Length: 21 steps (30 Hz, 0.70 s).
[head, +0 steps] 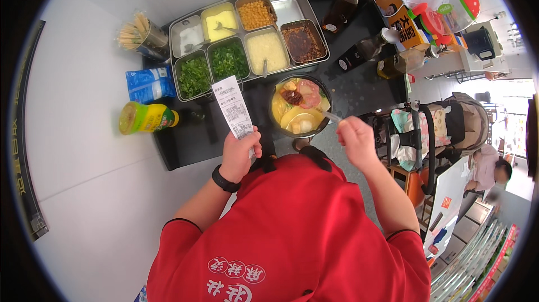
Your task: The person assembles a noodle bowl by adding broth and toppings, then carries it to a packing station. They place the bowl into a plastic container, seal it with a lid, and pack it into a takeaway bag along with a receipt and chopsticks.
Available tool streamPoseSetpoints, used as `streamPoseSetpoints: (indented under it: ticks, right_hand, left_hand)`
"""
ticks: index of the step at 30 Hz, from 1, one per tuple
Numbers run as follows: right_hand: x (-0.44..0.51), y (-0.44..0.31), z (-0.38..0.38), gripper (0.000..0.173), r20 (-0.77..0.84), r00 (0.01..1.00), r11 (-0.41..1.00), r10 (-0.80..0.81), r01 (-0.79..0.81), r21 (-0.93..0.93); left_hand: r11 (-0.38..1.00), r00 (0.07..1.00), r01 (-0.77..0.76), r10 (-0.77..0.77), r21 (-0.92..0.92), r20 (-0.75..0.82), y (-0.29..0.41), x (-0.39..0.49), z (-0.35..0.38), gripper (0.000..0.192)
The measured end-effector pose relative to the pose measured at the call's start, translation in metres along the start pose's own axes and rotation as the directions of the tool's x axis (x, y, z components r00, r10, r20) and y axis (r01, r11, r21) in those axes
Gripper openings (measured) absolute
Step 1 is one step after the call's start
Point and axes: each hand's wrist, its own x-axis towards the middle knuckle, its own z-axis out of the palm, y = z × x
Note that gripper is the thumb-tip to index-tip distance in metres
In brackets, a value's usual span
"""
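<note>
My left hand [239, 152], with a black band on its wrist, grips the lower end of a long white paper slip [230, 106] bearing printed writing. To its right, at the counter's front edge, sits a round black bowl [328, 91] of yellow broth with pink meat slices, a dark red sauce and pale balls. My right hand [358, 142] pinches the thin handle of a utensil [332, 116] whose far end reaches into the bowl's right side. What shape that end has is unclear.
Behind the bowl, a steel tray [290, 9] holds several seasoning tubs, including chopped greens [229, 60] and chilli sauce [305, 41]. Dark sauce bottles [360, 53] stand right. A yellow-green bottle [149, 119] and blue packet [149, 83] are left. A stroller [442, 129] and seated person [488, 167] are farther right.
</note>
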Motion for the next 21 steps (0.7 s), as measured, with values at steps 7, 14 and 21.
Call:
streamPoseSetpoints:
  ticks: [7, 14, 21]
  right_hand:
    - [-0.019, 0.024, 0.008, 0.024, -0.042, 0.981, 0.965, -0.192, 0.181, -0.189]
    - [-0.056, 0.045, -0.017, 0.027, -0.133, 0.99, 0.998, -0.054, 0.05, -0.034]
    - [-0.063, 0.047, -0.013, 0.027, -0.171, 0.983, 0.984, 0.06, -0.03, 0.174]
  left_hand:
    - [1.0, 1.0, 0.014, -0.014, 0.0, 0.014, 0.004, 0.003, -0.003, 0.023]
    - [1.0, 0.999, 0.018, -0.017, -0.014, 0.035, 0.004, 0.004, -0.004, 0.023]
    - [1.0, 0.998, 0.021, -0.021, -0.009, 0.054, 0.003, 0.005, -0.005, 0.022]
